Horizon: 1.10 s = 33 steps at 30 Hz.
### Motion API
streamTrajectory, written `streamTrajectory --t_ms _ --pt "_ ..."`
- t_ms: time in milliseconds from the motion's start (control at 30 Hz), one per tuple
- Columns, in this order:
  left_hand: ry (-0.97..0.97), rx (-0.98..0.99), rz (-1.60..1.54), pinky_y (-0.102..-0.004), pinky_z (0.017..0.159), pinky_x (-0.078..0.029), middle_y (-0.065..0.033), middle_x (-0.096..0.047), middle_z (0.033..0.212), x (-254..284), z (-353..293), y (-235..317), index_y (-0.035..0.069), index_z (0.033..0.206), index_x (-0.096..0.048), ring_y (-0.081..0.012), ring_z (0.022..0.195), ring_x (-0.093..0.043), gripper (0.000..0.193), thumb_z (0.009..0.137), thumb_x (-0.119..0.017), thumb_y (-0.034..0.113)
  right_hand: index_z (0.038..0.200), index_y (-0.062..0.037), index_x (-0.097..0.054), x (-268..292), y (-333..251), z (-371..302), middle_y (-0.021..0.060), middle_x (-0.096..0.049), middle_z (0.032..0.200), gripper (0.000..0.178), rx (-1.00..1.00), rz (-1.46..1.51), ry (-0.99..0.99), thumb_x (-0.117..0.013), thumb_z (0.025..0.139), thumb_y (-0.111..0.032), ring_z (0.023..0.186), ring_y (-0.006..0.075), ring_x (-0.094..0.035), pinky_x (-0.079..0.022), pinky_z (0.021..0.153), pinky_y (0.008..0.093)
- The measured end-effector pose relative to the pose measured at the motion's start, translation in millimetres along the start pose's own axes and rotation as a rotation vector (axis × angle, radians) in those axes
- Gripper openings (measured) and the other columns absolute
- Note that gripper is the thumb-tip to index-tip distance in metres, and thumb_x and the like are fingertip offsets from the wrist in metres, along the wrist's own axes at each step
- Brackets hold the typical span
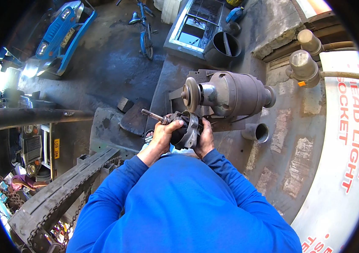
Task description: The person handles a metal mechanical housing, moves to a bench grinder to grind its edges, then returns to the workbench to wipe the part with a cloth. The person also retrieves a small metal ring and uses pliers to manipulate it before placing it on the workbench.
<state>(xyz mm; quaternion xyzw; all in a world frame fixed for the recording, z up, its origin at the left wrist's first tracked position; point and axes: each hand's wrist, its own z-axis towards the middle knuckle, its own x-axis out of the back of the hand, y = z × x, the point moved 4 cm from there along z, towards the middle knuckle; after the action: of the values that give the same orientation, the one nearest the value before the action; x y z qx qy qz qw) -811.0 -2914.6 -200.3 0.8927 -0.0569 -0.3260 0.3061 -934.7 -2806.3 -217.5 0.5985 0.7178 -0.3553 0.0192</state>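
Both my hands hold a dark, round machine part in front of my chest. It has a bright metal end housing and a ridged shaft that points left; its exact kind I cannot make out. My left hand is closed around the shaft side, the thumb lying over the top. The fingers of my right hand wrap the other side, partly hidden behind the part. Just beyond stands a grey bench grinder, its round wheel facing left and apart from the part.
An open metal cup is right of my hands. Beyond the grinder are a black bucket and a blue bicycle. A chained beam and thick pipe reach in from the left. A printed banner hangs right.
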Motion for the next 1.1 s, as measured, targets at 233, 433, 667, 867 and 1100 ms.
streamTrajectory --t_ms 233,433,667,867,1100 --pt "0.063 0.064 -0.07 -0.0359 0.086 -0.057 -0.0074 -0.073 0.102 8.6 11.4 -4.0 0.004 0.111 -0.071 -0.0196 0.091 -0.07 0.035 0.083 -0.083 0.021 0.128 -0.0074 -0.065 -9.6 0.9 14.9 0.0094 -0.074 0.112 0.051 -0.073 -0.004 -0.001 -0.051 0.104 -0.05 0.1 0.0256 -0.072 -0.058 0.092 0.0407" --pt "-0.07 -0.105 -0.061 -0.0361 0.098 -0.053 -0.0072 -0.07 0.115 13.1 -2.6 -1.9 0.004 0.133 -0.063 -0.0195 0.108 -0.067 0.059 0.08 -0.083 0.02 0.13 -0.0061 -0.067 -12.1 -1.8 -5.5 0.0088 -0.073 0.12 0.048 0.072 -0.066 -0.059 -0.05 0.106 -0.044 0.106 0.0238 -0.07 -0.055 0.098 0.0372" --pt "-0.19 -0.154 -0.184 -0.0408 0.105 -0.053 -0.011 -0.067 0.125 41.8 -21.0 9.3 0.004 0.145 -0.051 -0.0246 0.115 -0.067 0.081 0.073 -0.081 0.024 0.154 -0.0056 -0.046 -30.8 12.8 -17.1 0.0104 -0.062 0.143 0.055 -0.026 -0.038 -0.306 -0.04 0.113 -0.041 0.127 0.0221 -0.063 -0.05 0.11 0.0429" --pt "-0.233 -0.155 -0.048 -0.0415 0.109 -0.051 -0.0139 -0.064 0.131 55.6 -39.1 23.9 0.004 0.152 -0.045 -0.027 0.121 -0.065 0.1 0.065 -0.088 0.025 0.138 -0.005 -0.062 -42.2 28.9 -13.6 0.0143 -0.074 0.123 0.063 -0.433 -0.004 -0.378 -0.057 0.103 -0.057 0.105 0.0268 -0.075 -0.062 0.094 0.0464" --pt "-0.212 -0.125 0.071 -0.0415 0.112 -0.048 -0.015 -0.061 0.139 58.2 -46.5 28.6 0.006 0.16 -0.037 -0.0286 0.128 -0.06 0.114 0.064 -0.09 0.035 0.139 -0.0058 -0.062 -40.6 30.6 -21.2 0.014 -0.073 0.124 0.056 -0.306 0.054 -0.467 -0.065 0.099 -0.045 0.108 0.0275 -0.074 -0.061 0.098 0.0449"
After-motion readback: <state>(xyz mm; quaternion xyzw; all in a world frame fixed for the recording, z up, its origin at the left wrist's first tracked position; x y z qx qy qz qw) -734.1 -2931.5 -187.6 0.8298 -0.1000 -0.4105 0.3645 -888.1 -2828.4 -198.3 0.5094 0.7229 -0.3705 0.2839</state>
